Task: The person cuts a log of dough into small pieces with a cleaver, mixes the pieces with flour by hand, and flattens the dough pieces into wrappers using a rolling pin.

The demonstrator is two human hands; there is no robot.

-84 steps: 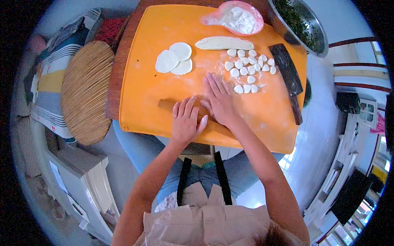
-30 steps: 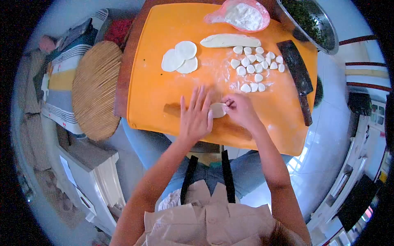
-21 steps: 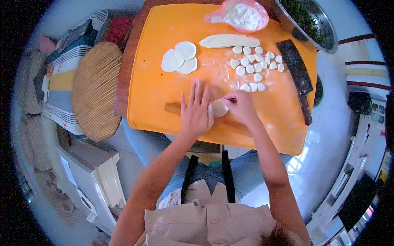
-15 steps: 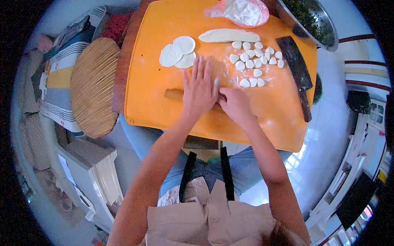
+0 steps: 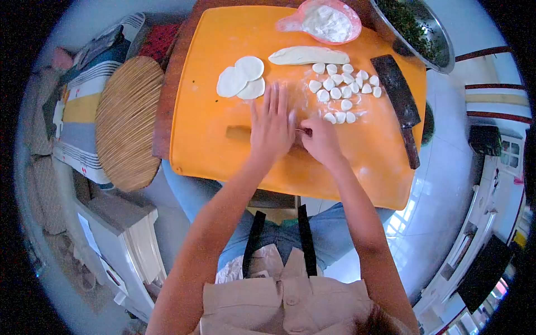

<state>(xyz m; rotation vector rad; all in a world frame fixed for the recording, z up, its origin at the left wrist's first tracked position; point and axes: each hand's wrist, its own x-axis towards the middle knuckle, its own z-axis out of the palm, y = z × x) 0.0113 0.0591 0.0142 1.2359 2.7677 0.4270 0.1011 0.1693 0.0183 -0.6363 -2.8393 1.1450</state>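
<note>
My left hand [image 5: 272, 127] lies flat with fingers stretched forward over a wooden rolling pin [image 5: 238, 133]. The pin's bare end sticks out to the left of that hand. Close by on the right, my right hand [image 5: 320, 138] is closed with fingers curled down near the pin's other end; what they pinch is hidden. A sliver of white dough [image 5: 292, 118] shows beside my left thumb. Beyond my left fingertips, three thin round dough wrappers [image 5: 249, 68] overlap. Several small dough pieces [image 5: 335, 92] lie floured beyond my right hand, below a long dough roll [image 5: 308, 55].
Everything rests on an orange mat [image 5: 206, 151]. A dark cleaver [image 5: 396, 92] lies along its right side. At the back are a pink scoop of flour [image 5: 329, 22] and a metal bowl [image 5: 444, 53] with chopped greens. A round woven tray [image 5: 128, 123] stands left of the table.
The view has shifted slightly, so the mat and its contents sit a little lower. My hands keep nearly the same places, the left still flat on the pin.
</note>
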